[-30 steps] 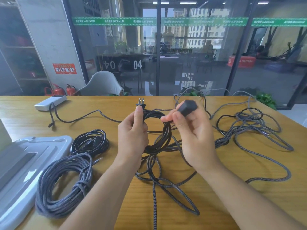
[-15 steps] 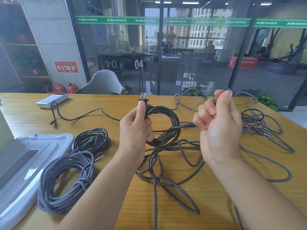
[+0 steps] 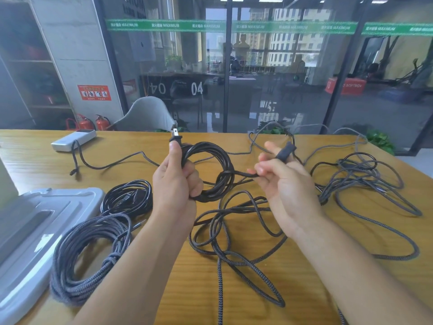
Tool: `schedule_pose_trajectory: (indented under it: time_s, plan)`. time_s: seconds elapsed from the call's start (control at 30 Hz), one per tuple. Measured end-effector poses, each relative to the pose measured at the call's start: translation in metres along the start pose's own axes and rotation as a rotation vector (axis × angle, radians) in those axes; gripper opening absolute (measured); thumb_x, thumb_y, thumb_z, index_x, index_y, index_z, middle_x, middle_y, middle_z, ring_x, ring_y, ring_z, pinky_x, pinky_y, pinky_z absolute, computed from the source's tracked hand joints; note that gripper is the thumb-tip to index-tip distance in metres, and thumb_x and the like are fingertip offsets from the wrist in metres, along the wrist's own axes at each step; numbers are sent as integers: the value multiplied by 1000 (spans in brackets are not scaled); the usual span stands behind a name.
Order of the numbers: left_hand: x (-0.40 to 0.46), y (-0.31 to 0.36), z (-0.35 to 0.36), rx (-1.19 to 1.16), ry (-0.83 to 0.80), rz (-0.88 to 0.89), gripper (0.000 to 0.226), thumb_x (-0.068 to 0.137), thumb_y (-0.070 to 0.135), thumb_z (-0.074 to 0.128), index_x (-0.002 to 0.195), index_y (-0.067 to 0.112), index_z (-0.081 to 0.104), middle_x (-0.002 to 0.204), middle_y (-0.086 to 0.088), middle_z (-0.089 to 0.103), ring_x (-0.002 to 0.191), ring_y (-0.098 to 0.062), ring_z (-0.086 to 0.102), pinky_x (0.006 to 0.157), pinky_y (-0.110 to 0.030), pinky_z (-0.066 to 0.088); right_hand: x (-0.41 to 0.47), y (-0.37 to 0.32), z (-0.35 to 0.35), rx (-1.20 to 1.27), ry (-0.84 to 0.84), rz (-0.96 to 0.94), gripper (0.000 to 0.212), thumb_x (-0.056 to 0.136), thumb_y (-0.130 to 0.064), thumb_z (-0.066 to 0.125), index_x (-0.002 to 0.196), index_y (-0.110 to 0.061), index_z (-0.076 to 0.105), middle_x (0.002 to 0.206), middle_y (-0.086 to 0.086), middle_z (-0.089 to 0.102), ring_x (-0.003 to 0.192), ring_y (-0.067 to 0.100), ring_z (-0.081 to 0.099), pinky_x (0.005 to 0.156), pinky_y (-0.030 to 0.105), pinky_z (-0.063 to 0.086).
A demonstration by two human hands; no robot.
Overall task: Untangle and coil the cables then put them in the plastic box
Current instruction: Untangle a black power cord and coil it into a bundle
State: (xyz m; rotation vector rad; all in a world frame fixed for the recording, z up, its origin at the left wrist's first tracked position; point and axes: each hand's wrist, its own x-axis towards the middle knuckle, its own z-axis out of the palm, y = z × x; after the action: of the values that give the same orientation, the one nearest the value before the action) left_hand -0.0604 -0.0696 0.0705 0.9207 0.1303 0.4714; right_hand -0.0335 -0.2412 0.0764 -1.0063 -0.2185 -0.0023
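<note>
1. my left hand (image 3: 177, 181) grips a black cable coil (image 3: 212, 170) held up above the counter (image 3: 234, 289), fingers curled round the bundle's left side, thumb pressed up along it.
2. two-prong plug (image 3: 175, 136) sticks out above the left thumb, prongs pointing up and away from me.
3. coil stands roughly upright, its ring facing me; a tail leaves its right edge and runs about level to the right.
4. my right hand (image 3: 281, 181) pinches that tail just right of the coil; the cable's dark end connector (image 3: 286, 150) lies across the raised fingers, long axis slanting up to the right.
5. loose grey braided cable (image 3: 234, 242) sprawls on the counter below both hands, long loops running toward me.
6. tangle of grey and black cable (image 3: 358, 181) on the right side of the counter, just beyond the right hand.
7. finished black coil (image 3: 127, 198) lies flat left of my left wrist; big grey braided coil (image 3: 89, 259) lies just in front of it, nearer me.
8. plastic box lid (image 3: 35, 226) at the left edge, touching the grey coil.
9. white power bank (image 3: 73, 140) far left, with a thin dark cord (image 3: 112, 164) trailing rightward.
</note>
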Motion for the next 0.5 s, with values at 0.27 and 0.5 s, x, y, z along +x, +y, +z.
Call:
schedule_pose_trajectory:
  time_s: [0.27,0.5]
  plan:
    - [-1,9,0,-79,-57,6,32,109,43,48,92,22,65,61,5,20,46,-9,15,42,-23,16,1,13,-3,-99,-66,201,45,104,6,52,147,-4,44,103,9,61,83,16,62,80,32,62]
    - [-9,6,7,-57,-169,-22,35,109,43,46,88,21,63,60,5,23,44,-7,17,41,-21,16,-2,17,-5,-240,106,97,25,90,-16,79,112,-14,65,97,9,76,81,23,77,72,33,64]
